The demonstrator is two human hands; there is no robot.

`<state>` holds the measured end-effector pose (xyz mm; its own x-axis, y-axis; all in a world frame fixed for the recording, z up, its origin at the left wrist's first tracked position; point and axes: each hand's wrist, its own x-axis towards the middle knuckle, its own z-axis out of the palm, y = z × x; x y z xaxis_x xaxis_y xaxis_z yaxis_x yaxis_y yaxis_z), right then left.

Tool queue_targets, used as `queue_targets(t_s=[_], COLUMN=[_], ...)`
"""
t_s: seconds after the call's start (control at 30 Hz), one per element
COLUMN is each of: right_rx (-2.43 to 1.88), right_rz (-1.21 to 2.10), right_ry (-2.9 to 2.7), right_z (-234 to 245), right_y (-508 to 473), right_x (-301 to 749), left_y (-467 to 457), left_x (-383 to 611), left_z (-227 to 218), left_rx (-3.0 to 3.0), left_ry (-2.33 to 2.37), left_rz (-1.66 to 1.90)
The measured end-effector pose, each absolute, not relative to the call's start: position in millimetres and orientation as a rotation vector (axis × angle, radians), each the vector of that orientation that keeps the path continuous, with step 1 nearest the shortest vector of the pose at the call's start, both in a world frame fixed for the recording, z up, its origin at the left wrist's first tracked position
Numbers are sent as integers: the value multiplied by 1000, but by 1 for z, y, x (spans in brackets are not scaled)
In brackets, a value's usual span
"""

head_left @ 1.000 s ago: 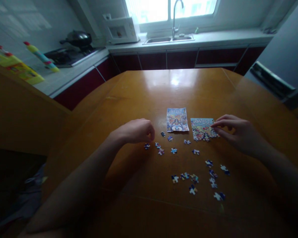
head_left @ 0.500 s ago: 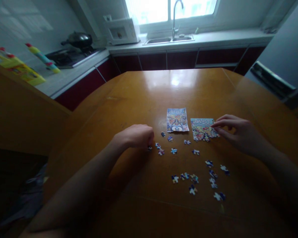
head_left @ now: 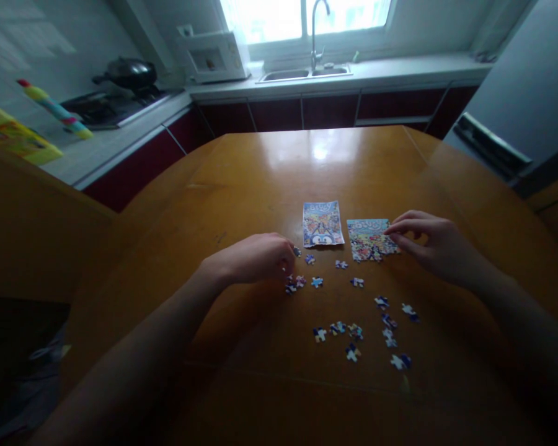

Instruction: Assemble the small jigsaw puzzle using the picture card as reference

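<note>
Smooth, glossy wood is shown by the table [head_left: 242, 179] (light is mirrored near its far edge). Paper is seen in the wavy-edged printed sheet [head_left: 323, 223], shiny metal in the tap [head_left: 314, 57].

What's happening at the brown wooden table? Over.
Left hand curled by small multicoloured jigsaw pieces, grip unclear. Right hand at right side of flat, blue-topped partial puzzle. Loose pieces lie between hands.

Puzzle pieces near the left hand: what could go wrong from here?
The left hand is down beside tightly grouped loose pieces, so it might nudge several at once. The right hand's fingertips are at the partly built puzzle, and a slip could shift or split it. A piece pushed away might slide under the picture sheet, since some lie close to its near edge.
</note>
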<state>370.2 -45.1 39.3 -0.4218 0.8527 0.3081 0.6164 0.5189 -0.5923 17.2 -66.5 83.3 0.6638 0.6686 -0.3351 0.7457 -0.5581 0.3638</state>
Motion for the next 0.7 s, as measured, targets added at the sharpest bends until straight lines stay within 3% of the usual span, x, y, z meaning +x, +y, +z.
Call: queue_targets(t_s=[0.13, 0.7], right_rx=[-1192, -1205], right_rz=[516, 548], right_ry=[-2183, -2178], right_z=[39, 42], right_y=[-45, -45], right_x=[370, 370], left_y=[-68, -74], left_x=[10, 24], left_z=[87, 80], left_rx=[2416, 2374], left_ry=[1263, 1125], left_rz=[-272, -288])
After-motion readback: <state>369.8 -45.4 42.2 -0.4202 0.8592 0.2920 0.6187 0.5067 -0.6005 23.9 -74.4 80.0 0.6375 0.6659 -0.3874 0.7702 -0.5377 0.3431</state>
